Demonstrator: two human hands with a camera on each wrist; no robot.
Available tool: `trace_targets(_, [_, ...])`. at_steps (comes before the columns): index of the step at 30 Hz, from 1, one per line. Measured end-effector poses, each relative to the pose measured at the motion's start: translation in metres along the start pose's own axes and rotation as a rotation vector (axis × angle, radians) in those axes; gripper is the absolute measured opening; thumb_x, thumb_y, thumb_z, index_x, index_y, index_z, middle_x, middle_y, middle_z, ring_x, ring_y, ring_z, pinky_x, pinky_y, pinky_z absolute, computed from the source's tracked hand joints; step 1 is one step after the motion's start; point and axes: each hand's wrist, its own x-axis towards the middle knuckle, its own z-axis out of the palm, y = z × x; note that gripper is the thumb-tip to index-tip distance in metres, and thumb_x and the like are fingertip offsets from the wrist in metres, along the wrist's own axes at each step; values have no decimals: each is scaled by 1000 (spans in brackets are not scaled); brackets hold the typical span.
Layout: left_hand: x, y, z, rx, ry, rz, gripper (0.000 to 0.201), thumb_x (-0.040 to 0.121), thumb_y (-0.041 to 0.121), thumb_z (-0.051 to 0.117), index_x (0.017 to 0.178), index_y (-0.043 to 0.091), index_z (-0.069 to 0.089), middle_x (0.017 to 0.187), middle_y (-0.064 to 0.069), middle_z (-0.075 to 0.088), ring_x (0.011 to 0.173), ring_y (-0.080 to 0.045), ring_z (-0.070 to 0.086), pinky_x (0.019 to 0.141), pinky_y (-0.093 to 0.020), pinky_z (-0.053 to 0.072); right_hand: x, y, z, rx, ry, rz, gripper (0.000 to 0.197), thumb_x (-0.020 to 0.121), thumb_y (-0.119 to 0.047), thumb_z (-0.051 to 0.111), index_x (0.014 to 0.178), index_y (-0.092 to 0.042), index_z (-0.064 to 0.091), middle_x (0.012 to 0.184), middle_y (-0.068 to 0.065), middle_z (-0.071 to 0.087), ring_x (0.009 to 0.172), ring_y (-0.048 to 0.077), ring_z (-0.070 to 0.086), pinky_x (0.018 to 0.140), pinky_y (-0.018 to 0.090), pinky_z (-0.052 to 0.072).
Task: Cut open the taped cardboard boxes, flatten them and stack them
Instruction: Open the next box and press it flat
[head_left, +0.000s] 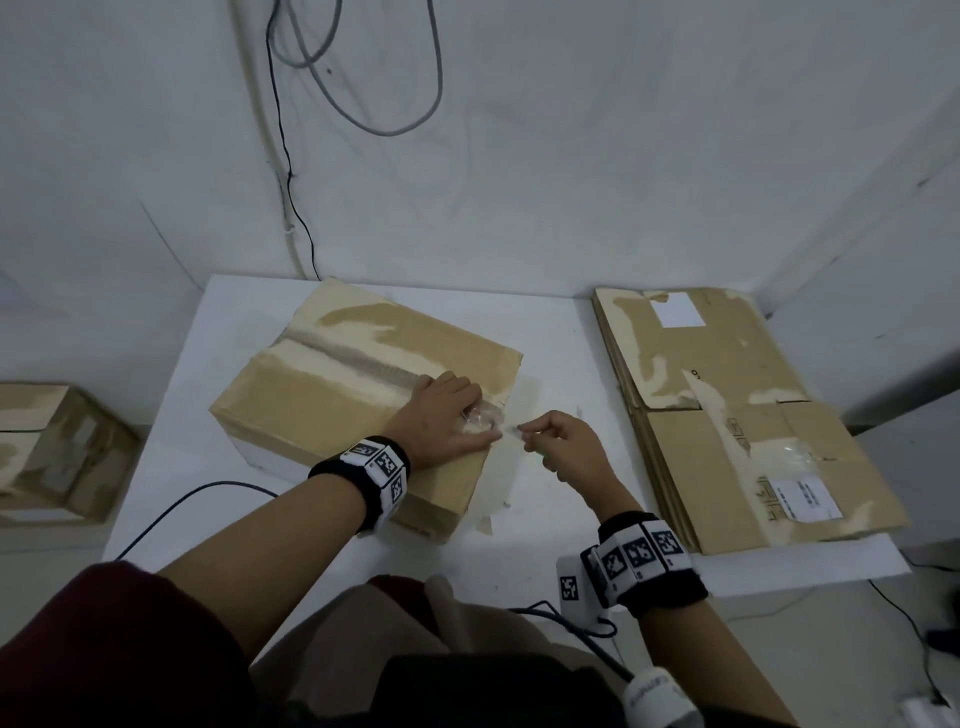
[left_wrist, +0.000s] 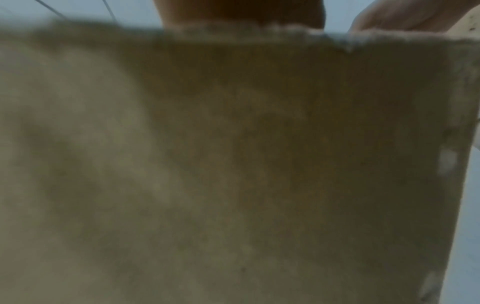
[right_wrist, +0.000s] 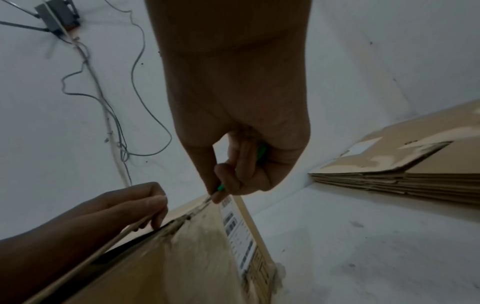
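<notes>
A taped cardboard box (head_left: 337, 384) sits on the white table (head_left: 545, 525). My left hand (head_left: 447, 415) lies on the box's top near its right end, beside crumpled clear tape (head_left: 480, 418). In the right wrist view its fingers (right_wrist: 153, 205) curl over the edge of a slightly raised flap. My right hand (head_left: 561, 447) grips a green-handled cutter (right_wrist: 221, 187), whose tip meets the box's seam just past the left thumb. A printed label (right_wrist: 239, 232) is on the box's side. In the left wrist view there is mostly blurred cardboard (left_wrist: 233, 164).
Several flattened boxes (head_left: 727, 415) are stacked at the table's right side. Another taped box (head_left: 57, 452) stands lower down at far left. Cables (head_left: 358, 104) hang on the wall behind, and a black cable (head_left: 197, 493) runs along the table's left front.
</notes>
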Motion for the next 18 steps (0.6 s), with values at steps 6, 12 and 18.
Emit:
trace_targets(6, [0, -17, -34, 76, -188, 72, 39, 70, 58, 43, 78, 20, 43, 71, 8, 37, 72, -13, 29, 76, -31, 24, 3, 6, 1, 49, 44, -8, 14, 91, -29, 70, 96, -16, 69, 84, 2, 69, 57, 12, 49, 46, 14, 37])
trace_targets(12, [-24, -23, -58, 422, -97, -114, 41, 69, 39, 51, 99, 11, 48, 70, -1, 51, 74, -23, 46, 81, -39, 31, 0, 2, 25, 60, -28, -92, 8, 93, -25, 67, 97, -18, 69, 83, 0, 69, 58, 12, 52, 51, 13, 38])
trace_targets(18, [-26, -10, -57, -206, 68, -673, 43, 75, 32, 64, 107, 18, 39, 92, -1, 59, 92, -20, 51, 77, -35, 24, -2, -11, 58, 19, -90, -231, 10, 94, -26, 63, 99, -32, 69, 92, -4, 67, 72, 6, 59, 64, 11, 45])
